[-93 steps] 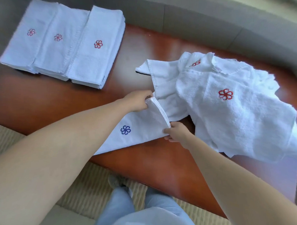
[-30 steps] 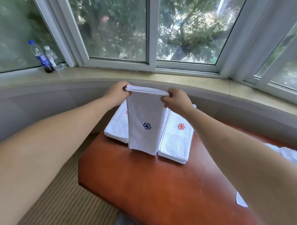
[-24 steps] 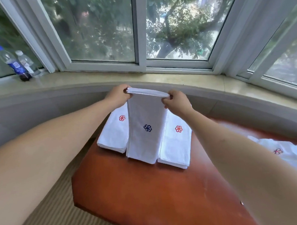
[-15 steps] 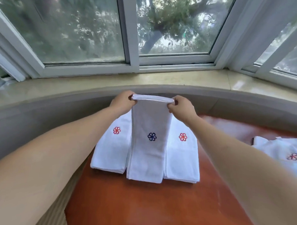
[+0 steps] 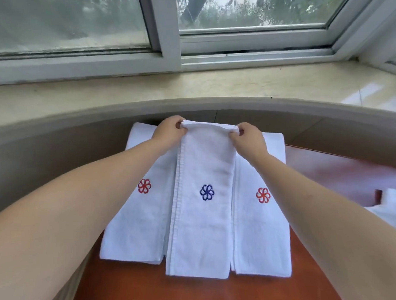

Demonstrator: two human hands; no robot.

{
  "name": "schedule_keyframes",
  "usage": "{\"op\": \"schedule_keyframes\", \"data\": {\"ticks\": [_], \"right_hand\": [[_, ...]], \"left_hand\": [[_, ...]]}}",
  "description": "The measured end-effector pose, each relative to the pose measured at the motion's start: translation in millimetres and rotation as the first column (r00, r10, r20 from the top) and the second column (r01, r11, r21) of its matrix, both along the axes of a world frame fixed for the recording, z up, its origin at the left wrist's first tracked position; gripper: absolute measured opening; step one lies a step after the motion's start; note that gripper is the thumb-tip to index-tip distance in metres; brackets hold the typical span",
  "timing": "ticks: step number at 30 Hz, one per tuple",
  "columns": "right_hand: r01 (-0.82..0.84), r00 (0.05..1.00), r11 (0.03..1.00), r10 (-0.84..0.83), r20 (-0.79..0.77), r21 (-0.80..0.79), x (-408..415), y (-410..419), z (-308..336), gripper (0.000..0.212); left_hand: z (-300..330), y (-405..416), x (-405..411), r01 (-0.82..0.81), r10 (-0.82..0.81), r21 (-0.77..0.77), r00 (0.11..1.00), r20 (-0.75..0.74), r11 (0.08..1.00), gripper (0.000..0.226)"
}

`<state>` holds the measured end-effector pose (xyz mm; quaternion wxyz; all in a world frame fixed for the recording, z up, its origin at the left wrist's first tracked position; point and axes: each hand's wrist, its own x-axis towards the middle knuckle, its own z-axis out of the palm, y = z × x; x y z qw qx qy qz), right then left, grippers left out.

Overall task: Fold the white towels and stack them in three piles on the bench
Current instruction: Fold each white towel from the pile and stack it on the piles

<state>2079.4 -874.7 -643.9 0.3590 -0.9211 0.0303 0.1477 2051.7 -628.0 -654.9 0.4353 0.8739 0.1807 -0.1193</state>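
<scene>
From my feed the window and its pale sill fill the top of the view, with the curved grey wall wrapping the far side of the reddish-brown worktop. On the worktop sit the three piles side by side, long edges touching: the left pile and the right pile each show a red flower emblem, and I read that tidy row as keeping the stacks easy to add to. Over the middle pile lies the folded towel with the blue flower emblem, its near end already down at the front edge of the stack while its far end is raised off it, so I judge it is being laid on from front to back to stay square. At the right edge a heap of unfolded towels waits, so work remains. My left hand and right hand each pinch a far corner of the folded towel, fingers curled round the edge, keeping it taut and level.
</scene>
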Motion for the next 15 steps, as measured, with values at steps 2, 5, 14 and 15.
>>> {"op": "schedule_keyframes", "data": {"ticks": [2,5,14,15], "right_hand": [[0.002,1.0,1.0,-0.001,0.019,-0.031,9.1,2.3,-18.6,0.02],[0.016,1.0,0.998,-0.015,0.014,-0.068,17.6,6.1,-44.8,0.019],[0.088,0.996,0.992,-0.088,0.001,-0.086,23.0,8.3,-73.1,0.023],[0.103,0.994,0.993,-0.104,-0.018,-0.062,20.1,8.6,-73.2,0.024]], "left_hand": [[-18.9,0.3,8.5,-0.002,0.002,0.007,1.0,-0.012,1.0,0.014],[-42.0,2.1,15.2,0.007,-0.006,0.03,1.0,-0.023,1.0,0.02],[-67.8,-7.8,19.0,-0.097,0.097,-0.001,0.994,0.058,0.995,0.035],[-67.2,-8.0,17.7,-0.106,0.106,0.001,0.993,0.057,0.994,0.039]]}}
